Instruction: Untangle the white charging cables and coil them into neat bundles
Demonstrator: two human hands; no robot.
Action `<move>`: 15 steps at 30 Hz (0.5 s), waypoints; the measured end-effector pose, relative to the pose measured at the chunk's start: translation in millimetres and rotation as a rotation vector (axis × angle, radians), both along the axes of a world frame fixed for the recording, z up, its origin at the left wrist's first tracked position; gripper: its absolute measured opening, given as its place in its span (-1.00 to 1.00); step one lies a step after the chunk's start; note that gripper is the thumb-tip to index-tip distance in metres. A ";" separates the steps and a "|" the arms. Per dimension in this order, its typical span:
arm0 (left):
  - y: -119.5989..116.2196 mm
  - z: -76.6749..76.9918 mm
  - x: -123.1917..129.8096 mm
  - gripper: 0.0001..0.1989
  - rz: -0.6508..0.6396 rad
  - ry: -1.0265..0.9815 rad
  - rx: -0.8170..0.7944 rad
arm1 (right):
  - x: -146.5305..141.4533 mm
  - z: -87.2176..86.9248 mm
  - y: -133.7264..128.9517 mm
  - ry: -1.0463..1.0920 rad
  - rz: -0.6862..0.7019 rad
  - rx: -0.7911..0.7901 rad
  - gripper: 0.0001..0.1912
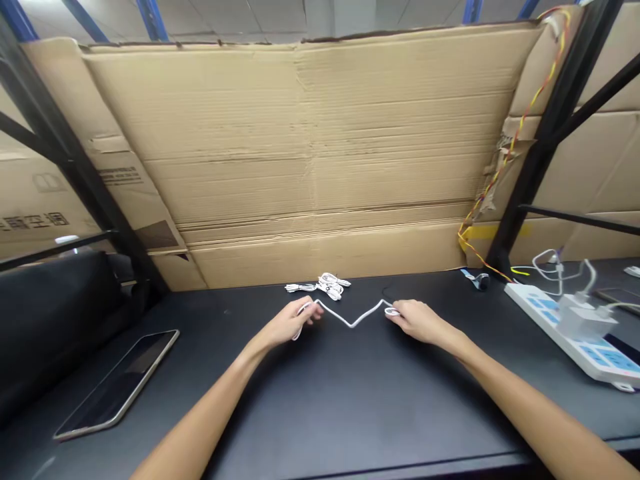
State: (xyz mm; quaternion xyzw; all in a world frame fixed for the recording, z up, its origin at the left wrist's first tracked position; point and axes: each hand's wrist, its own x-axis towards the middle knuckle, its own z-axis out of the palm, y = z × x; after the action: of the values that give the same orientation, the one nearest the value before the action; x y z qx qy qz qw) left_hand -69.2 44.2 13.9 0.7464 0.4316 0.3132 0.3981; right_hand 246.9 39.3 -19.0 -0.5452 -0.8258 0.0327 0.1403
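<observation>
A white cable (352, 325) hangs between my two hands in a shallow V above the black tabletop (350, 400). My left hand (293, 320) is closed on one part of it, with a loop of cable showing round the fingers. On the other side, my right hand (413, 319) pinches a small folded bunch of the same cable, whose end sticks out at the fingertips. Just behind my left hand, several bundled white cables (331, 287) lie on the table near the cardboard. The cable's plugs are too small or hidden to make out.
A tall cardboard panel (310, 147) closes off the back. To the left lie a phone (120, 383) and a black bag (55, 320). A white power strip (550, 327) with chargers sits at right, near a small dark object with a blue strap (481, 281). Black metal posts (550, 140) frame both sides.
</observation>
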 end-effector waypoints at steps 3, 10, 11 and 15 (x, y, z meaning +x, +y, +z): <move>0.0 -4.7 9.9 -0.67 0.012 -0.470 -0.185 | -5.6 -2.2 0.6 0.232 0.057 0.052 -0.62; -6.1 -9.1 26.1 -0.69 0.098 -0.790 -0.288 | -22.6 -2.4 3.9 1.202 -0.052 -0.297 -0.51; -8.3 -9.5 29.2 -0.68 0.107 -0.767 -0.271 | -25.4 -2.4 2.3 1.316 -0.056 -0.404 -0.52; -19.0 -13.1 45.7 -0.67 0.156 -0.683 -0.226 | -38.5 -3.8 -9.8 1.361 0.053 -0.781 -0.54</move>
State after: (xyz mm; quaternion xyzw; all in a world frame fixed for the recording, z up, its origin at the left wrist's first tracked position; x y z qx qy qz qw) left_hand -23.4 25.2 0.8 0.5149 0.3615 0.5242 0.5740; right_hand 208.5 29.5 -22.8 -0.3954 -0.4997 0.6508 0.4129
